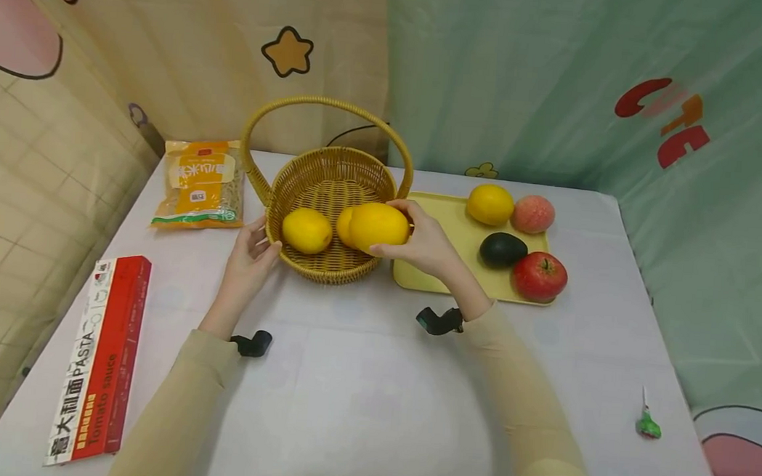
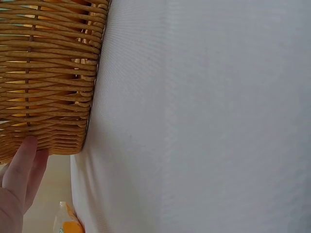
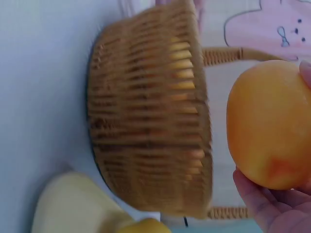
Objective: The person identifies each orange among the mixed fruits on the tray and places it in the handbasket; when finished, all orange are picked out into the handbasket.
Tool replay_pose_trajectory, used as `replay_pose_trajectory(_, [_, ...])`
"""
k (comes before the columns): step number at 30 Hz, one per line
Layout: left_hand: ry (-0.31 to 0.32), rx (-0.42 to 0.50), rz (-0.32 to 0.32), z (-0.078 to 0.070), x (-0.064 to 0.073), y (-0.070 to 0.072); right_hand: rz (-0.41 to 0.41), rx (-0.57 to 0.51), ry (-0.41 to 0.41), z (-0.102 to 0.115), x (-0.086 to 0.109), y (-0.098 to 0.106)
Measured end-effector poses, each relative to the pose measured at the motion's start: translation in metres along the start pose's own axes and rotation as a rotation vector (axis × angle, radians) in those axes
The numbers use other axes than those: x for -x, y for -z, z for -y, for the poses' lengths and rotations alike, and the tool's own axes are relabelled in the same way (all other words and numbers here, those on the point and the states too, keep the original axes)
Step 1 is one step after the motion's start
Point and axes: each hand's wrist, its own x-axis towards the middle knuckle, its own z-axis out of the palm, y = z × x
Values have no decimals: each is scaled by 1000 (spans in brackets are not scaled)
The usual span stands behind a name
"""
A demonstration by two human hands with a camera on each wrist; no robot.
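Note:
A yellow mango (image 1: 379, 228) with a small reddish patch is held in my right hand (image 1: 423, 242), above the right part of the wicker basket (image 1: 333, 271). The fingers and thumb grip its right end. Inside the basket lie a lemon-like yellow fruit (image 1: 306, 230) and another yellow fruit (image 1: 344, 226), partly hidden behind the mango. My left hand (image 1: 249, 259) rests against the basket's left outer wall, its thumb tip near the rim. In the left wrist view, extended fingers (image 2: 22, 167) touch the woven side.
Right of the basket, a yellow tray (image 1: 427, 281) bears a yellow fruit (image 1: 491, 205), a peach (image 1: 534, 214), an avocado (image 1: 502, 250) and an apple (image 1: 539, 277). A grain bag (image 1: 201, 183) and a pasta box (image 1: 101, 359) lie left. A small green-ended object (image 1: 648, 425) lies far right.

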Motion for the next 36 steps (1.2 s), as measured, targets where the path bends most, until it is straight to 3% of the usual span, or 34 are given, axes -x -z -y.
replay_pose_trajectory(7, [0,-3,-4,1,-1,0,57,38,35,7,-10,-32])
replay_pose_trajectory(13, [-6,-4,-8,2,-1,0,59,77,44,11,-15,-49])
replay_pose_trajectory(20, [13,-3,-10,1,-1,-1,58,189,85,11,-21,-60])
replay_pose_trajectory(27, [21,-13,-13,-1,0,0,72,241,72,13,-26,-65])
replay_pose_trajectory(36, [5,-15,-16,-1,1,-1,96,388,69,12,-37,-73])
